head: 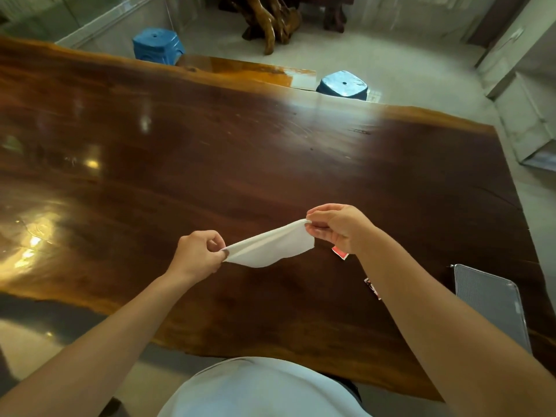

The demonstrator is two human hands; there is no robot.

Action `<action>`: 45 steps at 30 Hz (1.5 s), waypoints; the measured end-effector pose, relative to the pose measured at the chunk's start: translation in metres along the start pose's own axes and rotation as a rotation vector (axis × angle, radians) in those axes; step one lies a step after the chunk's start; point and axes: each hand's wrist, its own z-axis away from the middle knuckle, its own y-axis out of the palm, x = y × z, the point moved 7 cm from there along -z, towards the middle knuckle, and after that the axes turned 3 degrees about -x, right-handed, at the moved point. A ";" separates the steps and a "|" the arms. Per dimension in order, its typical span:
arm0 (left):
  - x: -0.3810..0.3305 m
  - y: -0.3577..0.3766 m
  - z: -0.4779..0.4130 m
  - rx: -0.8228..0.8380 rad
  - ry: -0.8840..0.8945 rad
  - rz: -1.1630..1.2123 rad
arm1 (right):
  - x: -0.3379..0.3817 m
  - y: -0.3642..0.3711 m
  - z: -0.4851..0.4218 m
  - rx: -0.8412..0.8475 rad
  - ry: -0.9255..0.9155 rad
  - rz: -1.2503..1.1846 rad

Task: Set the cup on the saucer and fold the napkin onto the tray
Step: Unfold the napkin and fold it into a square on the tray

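Note:
A white napkin [267, 247] hangs stretched in the air above the dark wooden table [210, 152]. My left hand [198, 254] pinches its left end and my right hand [340, 227] pinches its right end, a little higher and farther away. The cloth sags between them, folded along its length. A grey metal tray [490, 302] with a mesh surface lies at the table's near right edge, partly behind my right forearm. No cup or saucer is in view.
Two small red-and-white items [340, 252] [373, 288] lie on the table under my right wrist and forearm. Two blue stools [158, 45] [343, 85] stand beyond the far edge. A carved wooden base [270, 22] stands on the floor behind them.

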 end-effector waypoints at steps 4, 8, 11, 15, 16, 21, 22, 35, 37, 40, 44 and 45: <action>0.001 0.000 -0.015 0.013 -0.236 0.307 | -0.014 0.002 -0.014 -0.072 0.041 0.012; -0.011 -0.008 -0.041 -0.042 -0.350 0.468 | -0.001 0.005 -0.024 -0.111 0.023 -0.036; -0.040 -0.032 -0.066 -0.131 -0.257 0.550 | 0.031 0.010 -0.028 -0.077 -0.068 -0.144; -0.072 -0.072 -0.081 -0.240 -0.044 0.669 | 0.070 0.010 -0.025 -0.022 -0.204 -0.277; -0.074 -0.077 -0.080 -0.253 0.003 0.665 | 0.073 0.011 -0.025 -0.005 -0.228 -0.279; -0.038 -0.045 -0.063 -0.253 -0.014 0.502 | 0.029 0.013 -0.038 -0.050 -0.190 -0.138; -0.023 -0.030 -0.059 -0.240 -0.046 0.432 | 0.009 0.014 -0.046 -0.086 -0.149 -0.093; 0.074 0.119 -0.038 0.252 -0.059 -0.220 | -0.133 0.039 -0.094 -0.059 -0.132 0.861; 0.063 0.130 -0.062 0.223 0.099 -0.379 | -0.119 0.069 -0.106 -0.045 -0.342 0.971; 0.057 0.147 -0.103 0.163 0.281 -0.552 | -0.112 0.126 -0.130 0.028 -0.656 1.150; 0.069 0.171 -0.150 0.151 0.371 -0.582 | -0.126 0.177 -0.178 0.169 -0.868 1.376; 0.074 0.175 -0.156 0.137 0.385 -0.598 | -0.131 0.176 -0.190 0.171 -0.880 1.415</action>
